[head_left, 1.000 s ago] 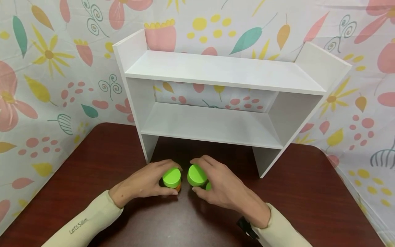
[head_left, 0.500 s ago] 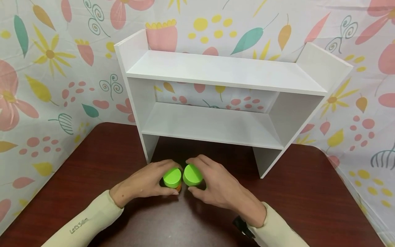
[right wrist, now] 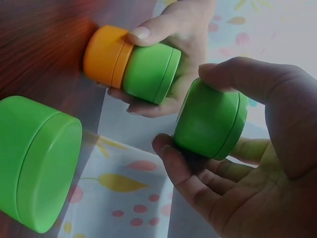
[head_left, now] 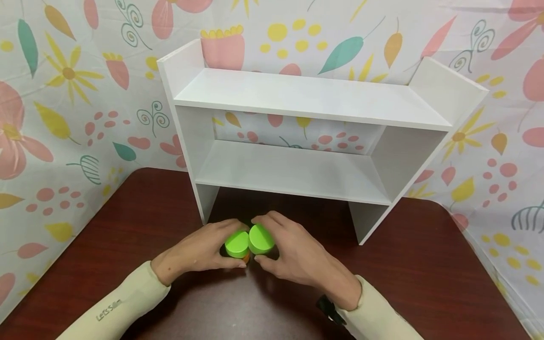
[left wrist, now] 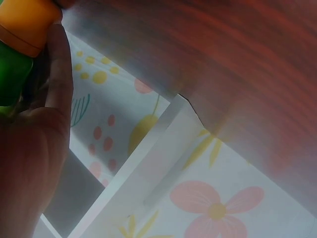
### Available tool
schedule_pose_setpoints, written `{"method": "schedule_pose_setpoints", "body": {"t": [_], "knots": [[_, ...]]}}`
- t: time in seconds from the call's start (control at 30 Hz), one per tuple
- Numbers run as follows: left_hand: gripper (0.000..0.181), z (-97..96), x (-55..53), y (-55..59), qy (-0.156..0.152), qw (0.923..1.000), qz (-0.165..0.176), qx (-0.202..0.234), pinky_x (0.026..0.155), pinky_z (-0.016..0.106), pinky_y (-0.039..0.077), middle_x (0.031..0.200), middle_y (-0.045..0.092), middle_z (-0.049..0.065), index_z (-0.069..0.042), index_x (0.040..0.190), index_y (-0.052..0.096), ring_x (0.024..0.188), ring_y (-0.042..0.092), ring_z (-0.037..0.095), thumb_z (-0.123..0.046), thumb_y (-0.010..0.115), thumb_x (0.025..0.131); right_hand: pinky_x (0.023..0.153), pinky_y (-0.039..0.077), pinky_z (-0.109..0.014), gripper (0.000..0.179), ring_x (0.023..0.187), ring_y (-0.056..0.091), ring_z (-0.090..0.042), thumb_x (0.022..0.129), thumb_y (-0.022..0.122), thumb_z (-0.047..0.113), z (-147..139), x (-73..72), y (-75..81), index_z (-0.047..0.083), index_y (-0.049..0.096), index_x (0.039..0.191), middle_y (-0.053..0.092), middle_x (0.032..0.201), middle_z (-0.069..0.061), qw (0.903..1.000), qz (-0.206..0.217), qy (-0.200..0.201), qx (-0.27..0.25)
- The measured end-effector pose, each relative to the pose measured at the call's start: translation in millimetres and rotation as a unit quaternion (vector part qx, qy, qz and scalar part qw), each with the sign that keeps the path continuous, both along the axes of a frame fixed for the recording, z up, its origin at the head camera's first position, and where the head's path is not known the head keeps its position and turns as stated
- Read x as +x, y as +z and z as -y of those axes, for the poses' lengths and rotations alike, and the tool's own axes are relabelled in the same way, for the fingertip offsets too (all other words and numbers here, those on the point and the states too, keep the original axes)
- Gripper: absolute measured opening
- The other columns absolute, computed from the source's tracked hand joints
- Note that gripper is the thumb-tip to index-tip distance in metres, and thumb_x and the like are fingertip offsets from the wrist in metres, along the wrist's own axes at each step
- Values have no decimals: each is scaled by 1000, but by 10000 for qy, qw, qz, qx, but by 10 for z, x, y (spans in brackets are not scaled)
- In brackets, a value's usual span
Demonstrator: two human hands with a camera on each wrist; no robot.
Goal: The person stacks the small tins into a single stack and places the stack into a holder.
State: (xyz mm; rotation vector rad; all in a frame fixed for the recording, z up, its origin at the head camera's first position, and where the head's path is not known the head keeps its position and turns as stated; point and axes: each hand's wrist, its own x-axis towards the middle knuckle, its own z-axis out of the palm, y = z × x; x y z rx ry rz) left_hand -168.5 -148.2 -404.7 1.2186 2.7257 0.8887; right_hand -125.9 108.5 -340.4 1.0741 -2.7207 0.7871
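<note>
Wording on the left sleeve
Dark lettering [head_left: 108,310] on the pale left sleeve [head_left: 131,288], near 8 o'clock in the head view, reads "Let's", then a blurred word that looks like "Slim"; the line climbs toward 2 o'clock. A faint dark mark [head_left: 398,315] on the right sleeve [head_left: 378,309], near 5 o'clock, is too small to read.

Right hand [head_left: 293,250]: moved left, carrying its green jar [head_left: 261,239] | gap to stacked green jar [head_left: 236,243]: narrowed to nearly nothing | third green jar [right wrist: 39,163]: now hidden in head view
</note>
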Motion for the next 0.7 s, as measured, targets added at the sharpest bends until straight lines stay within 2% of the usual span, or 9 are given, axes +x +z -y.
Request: {"method": "schedule_pose_setpoints", "body": {"t": [0.33, 0.7], "knots": [[61, 4, 9, -3, -20, 10000, 58, 59, 84, 25, 56, 115, 59, -19, -26, 135, 59, 95, 61, 2, -46, 89, 86, 84, 56, -24, 62, 97, 60, -7, 83, 88, 18, 66, -3, -5, 8, 61, 139, 62, 124, 4, 10000, 0, 87, 11], [56, 14, -5, -14, -59, 10000, -5, 59, 81, 24, 55, 109, 57, -19, -26, 129, 59, 90, 61, 3, -45, 89, 86, 84, 55, -24, 59, 97, 59, -7, 83, 90, 19, 135, -9, -13, 13, 63, 135, 62, 121, 7, 9999, 85, 143, 15]]}}
